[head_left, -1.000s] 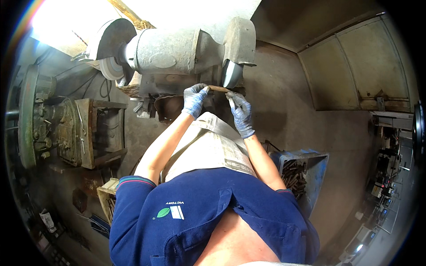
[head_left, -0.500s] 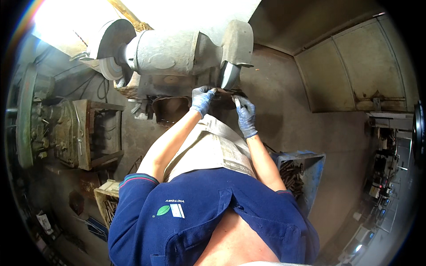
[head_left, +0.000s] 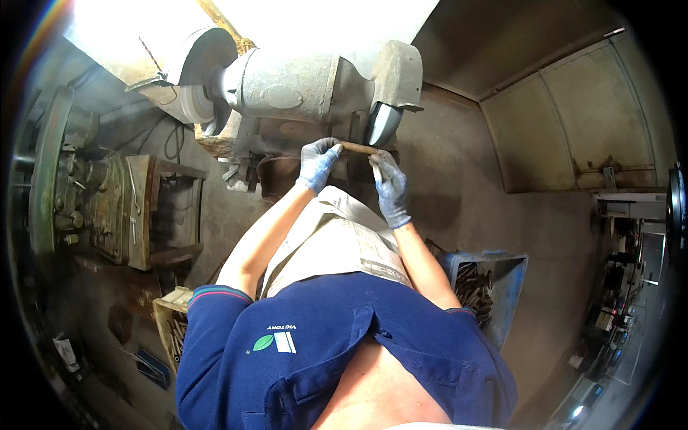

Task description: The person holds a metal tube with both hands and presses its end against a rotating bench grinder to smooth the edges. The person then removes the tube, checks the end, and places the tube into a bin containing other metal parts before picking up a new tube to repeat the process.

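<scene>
A short brown metal rod (head_left: 357, 148) lies level between my gloved hands, one end in each. My left hand (head_left: 317, 163) is closed on its left end, thumb and fingers pinching it. Around the right end are the fingers of my right hand (head_left: 390, 185), also closed. Just beyond the rod is the right wheel (head_left: 385, 125) of a grey bench grinder (head_left: 287, 84), under its guard (head_left: 398, 77). The rod sits close to the wheel's lower edge; whether they touch I cannot tell.
A blue crate (head_left: 516, 276) of brown rods stands by my right elbow; a yellowish crate (head_left: 166, 308) with similar rods is at my left. Newspaper (head_left: 322, 236) covers my lap. A green machine (head_left: 100, 208) stands at far left, and the grinder's left wheel (head_left: 195, 104) is exposed.
The rod, dark and mostly hidden under the wheel before, now shows plainly between my hands. Both hands have shifted slightly, and the whole view has moved a little.
</scene>
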Demonstrator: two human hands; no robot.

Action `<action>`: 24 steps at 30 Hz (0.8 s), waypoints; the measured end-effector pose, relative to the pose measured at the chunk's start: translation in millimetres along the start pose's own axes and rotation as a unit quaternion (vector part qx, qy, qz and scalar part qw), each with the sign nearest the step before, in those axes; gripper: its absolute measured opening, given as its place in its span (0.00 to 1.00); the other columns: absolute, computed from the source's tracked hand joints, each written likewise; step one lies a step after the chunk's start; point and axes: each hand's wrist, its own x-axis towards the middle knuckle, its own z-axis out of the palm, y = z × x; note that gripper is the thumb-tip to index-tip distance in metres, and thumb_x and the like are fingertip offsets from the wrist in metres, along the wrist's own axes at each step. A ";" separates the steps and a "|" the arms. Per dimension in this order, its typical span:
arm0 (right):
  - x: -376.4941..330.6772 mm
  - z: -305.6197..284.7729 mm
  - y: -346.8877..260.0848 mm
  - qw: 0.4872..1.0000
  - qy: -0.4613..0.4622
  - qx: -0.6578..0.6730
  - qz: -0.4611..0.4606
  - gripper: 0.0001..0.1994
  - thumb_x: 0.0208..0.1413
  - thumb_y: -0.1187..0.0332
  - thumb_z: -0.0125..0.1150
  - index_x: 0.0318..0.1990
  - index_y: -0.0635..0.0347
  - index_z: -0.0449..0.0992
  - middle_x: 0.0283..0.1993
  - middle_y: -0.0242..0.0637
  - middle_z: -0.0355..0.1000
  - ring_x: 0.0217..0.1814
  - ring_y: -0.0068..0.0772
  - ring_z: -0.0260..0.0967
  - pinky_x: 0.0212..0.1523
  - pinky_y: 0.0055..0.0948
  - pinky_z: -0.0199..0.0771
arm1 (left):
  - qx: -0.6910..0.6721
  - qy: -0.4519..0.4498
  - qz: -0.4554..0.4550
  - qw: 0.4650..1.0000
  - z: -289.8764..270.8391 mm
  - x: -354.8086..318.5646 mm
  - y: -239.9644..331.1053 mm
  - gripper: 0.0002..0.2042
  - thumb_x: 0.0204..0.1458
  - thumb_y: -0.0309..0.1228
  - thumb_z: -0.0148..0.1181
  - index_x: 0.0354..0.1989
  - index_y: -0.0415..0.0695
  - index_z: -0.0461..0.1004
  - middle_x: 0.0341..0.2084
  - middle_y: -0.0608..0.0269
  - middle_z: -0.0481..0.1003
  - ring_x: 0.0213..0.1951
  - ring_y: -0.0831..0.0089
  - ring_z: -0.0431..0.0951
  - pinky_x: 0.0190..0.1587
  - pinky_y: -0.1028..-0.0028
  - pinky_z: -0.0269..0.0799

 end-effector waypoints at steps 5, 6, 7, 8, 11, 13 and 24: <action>-15.2 -23.0 -73.6 0.989 -0.024 -0.102 -0.105 0.19 0.46 0.70 0.63 0.48 0.61 0.74 0.51 0.46 0.69 0.57 0.44 0.65 0.56 0.35 0.64 | -0.030 -0.089 0.010 0.996 -8.6 -40.6 29.1 0.07 0.52 0.22 0.57 0.38 0.32 0.73 0.31 0.58 0.77 0.32 0.73 0.78 0.37 0.76 0.74; -19.8 -24.0 -78.3 0.986 -0.020 -0.121 -0.112 0.22 0.44 0.64 0.65 0.49 0.62 0.74 0.51 0.46 0.69 0.56 0.45 0.65 0.56 0.36 0.65 | -0.027 -0.097 0.018 0.995 -9.8 -43.2 29.2 0.08 0.52 0.22 0.57 0.39 0.32 0.72 0.31 0.56 0.77 0.35 0.70 0.79 0.39 0.74 0.75; -22.3 -25.8 -85.4 0.981 -0.017 -0.141 -0.131 0.23 0.44 0.64 0.65 0.49 0.63 0.74 0.51 0.47 0.69 0.56 0.45 0.66 0.56 0.36 0.65 | -0.067 -0.110 0.014 0.992 -7.7 -46.9 33.6 0.08 0.52 0.22 0.57 0.39 0.32 0.73 0.31 0.57 0.77 0.34 0.71 0.78 0.39 0.74 0.75; -24.0 -28.0 -93.0 0.976 -0.014 -0.160 -0.150 0.23 0.44 0.63 0.65 0.49 0.63 0.74 0.51 0.47 0.69 0.56 0.45 0.66 0.56 0.36 0.66 | -0.106 -0.124 0.009 0.987 -3.1 -52.0 42.1 0.08 0.51 0.22 0.57 0.39 0.32 0.73 0.31 0.57 0.77 0.34 0.71 0.78 0.39 0.74 0.75; -35.0 -36.2 -109.4 0.962 0.000 -0.207 -0.175 0.25 0.44 0.59 0.65 0.49 0.64 0.73 0.52 0.47 0.67 0.56 0.45 0.66 0.55 0.37 0.67 | -0.058 -0.153 0.031 0.986 6.2 -64.3 64.8 0.08 0.51 0.21 0.57 0.38 0.32 0.73 0.31 0.57 0.77 0.34 0.73 0.78 0.40 0.74 0.75; -44.3 -44.8 -126.0 0.954 0.001 -0.241 -0.176 0.25 0.45 0.59 0.65 0.50 0.63 0.73 0.54 0.46 0.66 0.56 0.45 0.66 0.56 0.38 0.66 | -0.038 -0.182 0.036 0.982 14.7 -73.1 75.0 0.08 0.51 0.21 0.57 0.39 0.32 0.74 0.31 0.57 0.77 0.34 0.74 0.77 0.40 0.75 0.74; -105.0 -93.5 -170.5 0.934 0.043 -0.322 -0.151 0.30 0.45 0.57 0.67 0.55 0.60 0.68 0.55 0.46 0.65 0.56 0.47 0.66 0.57 0.39 0.66 | -0.088 -0.323 -0.026 0.942 69.5 -113.0 58.1 0.09 0.52 0.24 0.58 0.40 0.31 0.73 0.31 0.59 0.76 0.33 0.74 0.77 0.39 0.75 0.74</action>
